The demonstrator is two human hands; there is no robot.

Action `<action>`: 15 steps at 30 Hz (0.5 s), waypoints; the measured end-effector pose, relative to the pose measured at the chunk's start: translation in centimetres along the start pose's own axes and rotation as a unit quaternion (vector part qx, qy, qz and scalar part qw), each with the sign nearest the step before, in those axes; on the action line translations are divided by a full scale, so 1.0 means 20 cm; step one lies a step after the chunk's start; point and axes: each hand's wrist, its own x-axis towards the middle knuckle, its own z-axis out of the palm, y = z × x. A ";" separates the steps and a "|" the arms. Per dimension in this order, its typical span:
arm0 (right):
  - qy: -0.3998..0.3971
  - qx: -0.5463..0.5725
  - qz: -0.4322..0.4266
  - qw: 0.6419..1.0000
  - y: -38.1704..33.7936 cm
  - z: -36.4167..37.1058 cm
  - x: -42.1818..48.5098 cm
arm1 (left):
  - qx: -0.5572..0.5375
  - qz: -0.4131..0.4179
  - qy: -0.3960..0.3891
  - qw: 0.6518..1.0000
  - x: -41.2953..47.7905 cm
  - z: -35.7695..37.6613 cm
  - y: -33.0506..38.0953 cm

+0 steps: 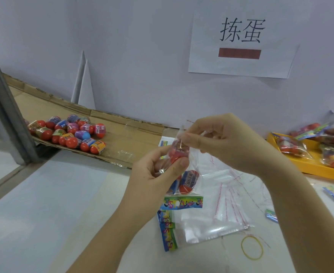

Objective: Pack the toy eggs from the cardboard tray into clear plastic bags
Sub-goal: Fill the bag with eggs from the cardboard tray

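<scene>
Yellow rubber band and spare bags are seen at five o'clock. At centre, a clear bag is pinched at its top by the right hand; a red egg in its upper part is gripped by the left hand. Loose eggs are heaped on the cardboard tray at ten o'clock.
</scene>
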 end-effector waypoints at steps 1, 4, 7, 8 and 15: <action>-0.009 -0.008 -0.001 1.000 -0.01 0.00 0.00 | -0.002 -0.002 -0.001 1.000 0.00 0.00 0.00; -0.042 0.002 -0.013 0.999 -0.02 0.00 -0.01 | -0.013 0.000 -0.009 1.000 0.00 0.01 0.01; -0.054 0.019 -0.036 0.998 -0.02 0.00 -0.02 | -0.020 0.007 -0.007 1.000 0.00 0.01 0.02; -0.044 0.015 -0.045 0.998 -0.02 -0.01 -0.02 | -0.026 0.011 -0.004 1.000 0.00 0.00 0.02; -0.006 -0.032 -0.036 0.999 -0.03 0.03 -0.02 | -0.055 0.005 0.002 0.998 0.00 -0.01 0.02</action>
